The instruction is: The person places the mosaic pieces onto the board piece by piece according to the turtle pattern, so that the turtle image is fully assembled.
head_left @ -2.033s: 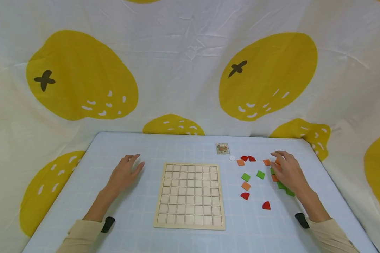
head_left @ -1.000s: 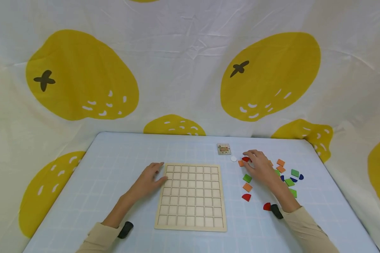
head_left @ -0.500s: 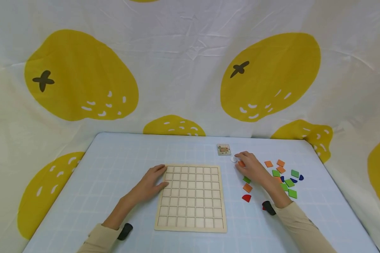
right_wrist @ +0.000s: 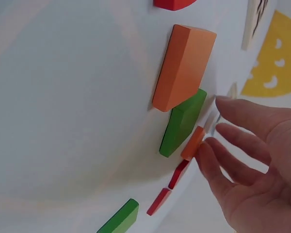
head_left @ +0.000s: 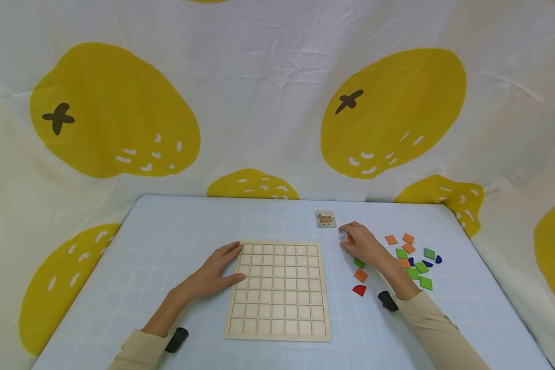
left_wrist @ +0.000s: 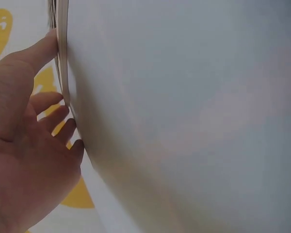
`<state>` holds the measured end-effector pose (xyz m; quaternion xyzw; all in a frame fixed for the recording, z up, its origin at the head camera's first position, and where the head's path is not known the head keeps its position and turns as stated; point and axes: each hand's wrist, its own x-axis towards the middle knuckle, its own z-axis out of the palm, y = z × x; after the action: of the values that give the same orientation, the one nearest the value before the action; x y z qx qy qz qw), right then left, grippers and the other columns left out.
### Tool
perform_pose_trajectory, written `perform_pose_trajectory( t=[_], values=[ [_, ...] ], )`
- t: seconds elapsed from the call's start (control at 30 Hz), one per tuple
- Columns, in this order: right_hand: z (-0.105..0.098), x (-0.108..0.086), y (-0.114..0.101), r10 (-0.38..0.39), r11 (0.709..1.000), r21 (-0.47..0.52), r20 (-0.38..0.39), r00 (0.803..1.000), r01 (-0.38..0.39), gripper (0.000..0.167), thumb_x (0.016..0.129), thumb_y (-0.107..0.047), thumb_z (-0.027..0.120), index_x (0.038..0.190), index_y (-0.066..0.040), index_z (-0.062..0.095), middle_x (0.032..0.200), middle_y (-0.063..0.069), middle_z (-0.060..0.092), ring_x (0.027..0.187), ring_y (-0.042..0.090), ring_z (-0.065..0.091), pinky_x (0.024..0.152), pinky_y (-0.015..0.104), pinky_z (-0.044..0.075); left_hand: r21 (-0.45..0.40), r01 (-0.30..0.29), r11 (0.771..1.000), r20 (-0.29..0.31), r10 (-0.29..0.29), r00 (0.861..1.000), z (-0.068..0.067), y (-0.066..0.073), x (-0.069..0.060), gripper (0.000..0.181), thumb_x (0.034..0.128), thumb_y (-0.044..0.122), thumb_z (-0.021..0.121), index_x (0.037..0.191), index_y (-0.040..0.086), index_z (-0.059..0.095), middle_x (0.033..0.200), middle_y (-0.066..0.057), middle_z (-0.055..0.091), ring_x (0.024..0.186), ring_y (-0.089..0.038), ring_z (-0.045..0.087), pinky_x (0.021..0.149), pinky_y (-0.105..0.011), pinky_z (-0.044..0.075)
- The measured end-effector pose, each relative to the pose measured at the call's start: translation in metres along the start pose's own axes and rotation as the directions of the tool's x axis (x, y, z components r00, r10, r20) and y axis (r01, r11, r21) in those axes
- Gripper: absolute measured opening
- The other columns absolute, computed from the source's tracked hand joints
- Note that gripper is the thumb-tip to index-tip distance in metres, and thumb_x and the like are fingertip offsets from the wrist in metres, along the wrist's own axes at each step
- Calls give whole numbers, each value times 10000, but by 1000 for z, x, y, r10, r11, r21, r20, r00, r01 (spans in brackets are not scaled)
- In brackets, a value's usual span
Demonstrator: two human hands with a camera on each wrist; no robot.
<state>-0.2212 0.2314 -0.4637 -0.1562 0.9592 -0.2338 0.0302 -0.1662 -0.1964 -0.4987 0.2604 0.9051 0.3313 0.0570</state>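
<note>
In the head view, my left hand [head_left: 215, 272] rests at the left side of a pale wooden grid board [head_left: 277, 336], thumb and fingers spread along its edge. The left wrist view shows the thumb [left_wrist: 43, 48] touching the board's edge [left_wrist: 62, 48]. At the right, my right hand [head_left: 363, 244] reaches over small tiles, its thumb and index finger parted on either side of a white disc [head_left: 339, 234] lying on the table. Whether they touch the disc cannot be made out. An orange square tile [right_wrist: 191, 144] lies under the fingers, partly covered.
Right of the board lie a green tile [head_left: 359, 263], an orange tile [head_left: 361, 276] and a red quarter-circle piece [head_left: 359, 291]. Farther right are several orange and green squares and dark blue half-round pieces [head_left: 438, 259]. A small picture card [head_left: 326, 219] lies beyond the board.
My left hand has come right to the board's edge. From the tile group at far right, my right hand has moved left, past the red pieces, to the white disc.
</note>
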Motion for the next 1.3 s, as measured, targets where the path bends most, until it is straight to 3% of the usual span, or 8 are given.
perform_pose_trajectory(
  t=[0.27, 0.4, 0.6, 0.9, 1.07, 1.3],
  values=[
    [1, 5, -2, -24, 1000, -2, -6, 1000, 24, 384, 944, -58, 732, 1293, 73, 639, 1114, 187, 641, 950, 290, 550, 889, 471, 536, 118, 20, 993, -37, -16, 999, 3, 8, 1, 765, 979, 373, 711, 1555, -18, 394, 1619, -219, 347, 1479, -441, 322, 1153, -631, 320],
    [3, 9, -2, -52, 998, 28, -41, 998, 54, 315, 934, -19, 727, 1227, 85, 671, 1057, 180, 659, 902, 275, 556, 852, 449, 532, 91, 32, 995, -40, -29, 999, 6, 7, 2, 776, 977, 376, 715, 1562, -12, 384, 1628, -204, 337, 1491, -421, 309, 1167, -609, 316],
    [5, 11, -5, -47, 997, 61, -48, 998, 50, 237, 923, 24, 725, 1153, 76, 701, 1026, 176, 674, 883, 273, 568, 843, 443, 541, 11, -4, 1000, -33, 5, 999, 3, 3, 1, 707, 997, 269, 702, 1552, -38, 388, 1620, -221, 340, 1474, -425, 321, 1159, -615, 319],
    [5, 12, -5, -81, 997, 1, -70, 994, 81, 195, 917, 20, 736, 1100, 89, 733, 1010, 187, 720, 835, 259, 591, 820, 449, 568, -51, -21, 998, -1, 21, 1000, -5, 0, 0, 654, 1004, 230, 691, 1538, -32, 420, 1607, -218, 364, 1481, -431, 295, 1178, -621, 279],
    [6, 11, -6, -107, 994, -35, -83, 991, 104, 191, 909, 30, 741, 1089, 94, 740, 1020, 203, 735, 842, 265, 626, 838, 465, 585, -37, -38, 999, 27, 39, 999, -6, -6, 0, 662, 1017, 262, 672, 1549, -26, 403, 1623, -211, 340, 1497, -436, 267, 1184, -628, 258],
    [6, 12, -9, -100, 992, -85, -45, 994, 96, 190, 905, 30, 748, 1087, 85, 744, 915, 145, 697, 794, 230, 580, 781, 410, 565, 40, -50, 998, 45, 48, 998, -6, -9, 1, 662, 1031, 318, 643, 1560, 2, 401, 1628, -194, 340, 1498, -430, 276, 1182, -628, 267]
  ],
)
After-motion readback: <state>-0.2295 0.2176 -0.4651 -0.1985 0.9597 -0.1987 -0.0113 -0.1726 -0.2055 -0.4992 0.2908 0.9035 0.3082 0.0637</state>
